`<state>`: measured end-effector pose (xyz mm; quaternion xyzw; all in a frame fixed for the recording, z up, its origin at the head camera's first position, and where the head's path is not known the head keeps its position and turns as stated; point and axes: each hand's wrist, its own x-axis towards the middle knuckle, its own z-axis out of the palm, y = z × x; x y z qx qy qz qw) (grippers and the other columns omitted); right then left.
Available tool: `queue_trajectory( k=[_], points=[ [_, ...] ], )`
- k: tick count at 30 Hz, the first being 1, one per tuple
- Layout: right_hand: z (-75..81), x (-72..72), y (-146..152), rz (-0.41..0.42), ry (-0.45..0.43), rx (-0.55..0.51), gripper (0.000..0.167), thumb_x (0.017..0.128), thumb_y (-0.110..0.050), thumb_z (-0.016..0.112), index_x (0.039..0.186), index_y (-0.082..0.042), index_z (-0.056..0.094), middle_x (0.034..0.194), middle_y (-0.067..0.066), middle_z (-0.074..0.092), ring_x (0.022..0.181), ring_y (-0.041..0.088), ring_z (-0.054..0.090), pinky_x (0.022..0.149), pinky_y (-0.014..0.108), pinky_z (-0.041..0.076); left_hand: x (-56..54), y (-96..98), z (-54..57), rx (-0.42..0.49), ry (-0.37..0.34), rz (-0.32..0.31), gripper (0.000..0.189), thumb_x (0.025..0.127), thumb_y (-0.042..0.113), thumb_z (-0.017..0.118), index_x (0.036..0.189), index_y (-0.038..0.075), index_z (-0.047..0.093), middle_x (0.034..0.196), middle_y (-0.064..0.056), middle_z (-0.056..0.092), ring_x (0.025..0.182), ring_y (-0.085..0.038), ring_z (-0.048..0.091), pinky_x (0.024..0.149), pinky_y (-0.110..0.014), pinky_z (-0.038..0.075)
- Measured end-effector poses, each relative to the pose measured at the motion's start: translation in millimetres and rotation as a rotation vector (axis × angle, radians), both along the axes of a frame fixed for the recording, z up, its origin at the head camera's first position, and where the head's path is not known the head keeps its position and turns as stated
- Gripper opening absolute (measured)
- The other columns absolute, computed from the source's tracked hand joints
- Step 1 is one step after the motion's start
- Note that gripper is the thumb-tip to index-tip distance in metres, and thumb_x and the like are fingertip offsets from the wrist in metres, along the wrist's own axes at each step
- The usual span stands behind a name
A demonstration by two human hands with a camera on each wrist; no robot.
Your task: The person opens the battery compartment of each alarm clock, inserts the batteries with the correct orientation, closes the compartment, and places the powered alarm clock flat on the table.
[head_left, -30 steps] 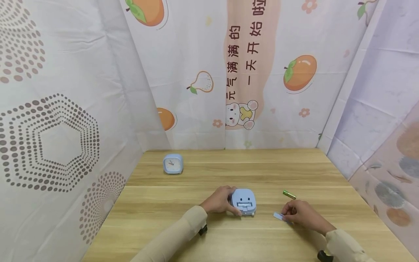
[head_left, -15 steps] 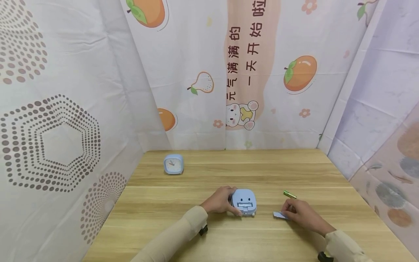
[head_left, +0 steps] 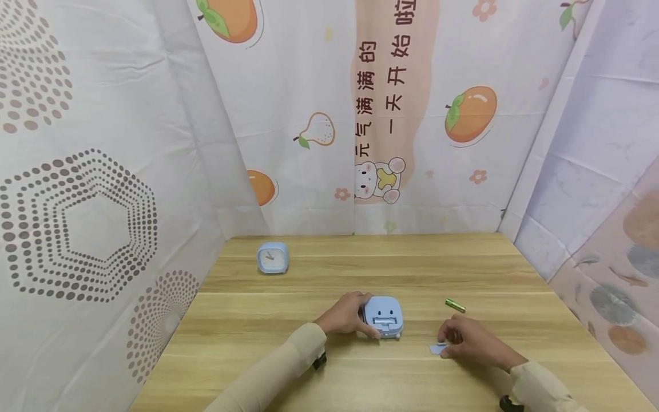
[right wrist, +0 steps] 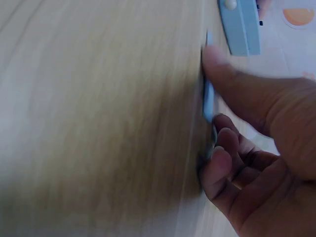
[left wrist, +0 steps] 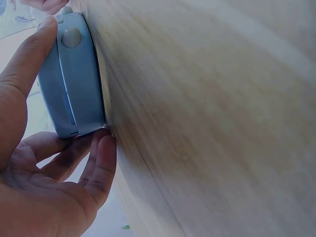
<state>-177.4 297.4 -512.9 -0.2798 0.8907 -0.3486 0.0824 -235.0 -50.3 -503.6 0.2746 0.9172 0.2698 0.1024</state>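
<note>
A light blue alarm clock [head_left: 385, 312] lies face down, its back up, with a long slot in the back uncovered. My left hand [head_left: 346, 315] grips it from the left side; in the left wrist view thumb and fingers span the clock's [left wrist: 79, 79] blue edge. To the right, my right hand [head_left: 473, 342] holds a small light blue battery cover [head_left: 436, 348] low at the tabletop. In the right wrist view the thumb lies over the thin cover [right wrist: 209, 101], and curled fingertips are at its near end. A green battery [head_left: 455, 305] lies just beyond that hand.
Another light blue clock [head_left: 273, 258] stands at the back left of the wooden table [head_left: 329, 274], its dial showing. Patterned cloth curtains [head_left: 298, 86] rise behind the table and along both sides.
The battery cover has turned in my right hand, whose thumb and fingers are now spread wider at it. My left hand and the clock it grips stay in place.
</note>
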Motion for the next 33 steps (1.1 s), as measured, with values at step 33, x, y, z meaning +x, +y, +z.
queue_trajectory(
  k=[33],
  points=[
    [-0.8,-1.9,4.7,-0.12,0.033,0.002,0.019,0.084,-0.021,0.085,0.088,-0.019,0.067,0.08,-0.01,0.061,0.07,0.004,0.054,0.06,0.024,0.046,0.6,-1.0,0.7,0.031,-0.022,0.014,0.107,0.069,0.051,0.093,0.153,0.003,0.047,0.139,-0.012,0.06,0.124,-0.021,0.056,0.107,-0.038,0.046]
  ],
)
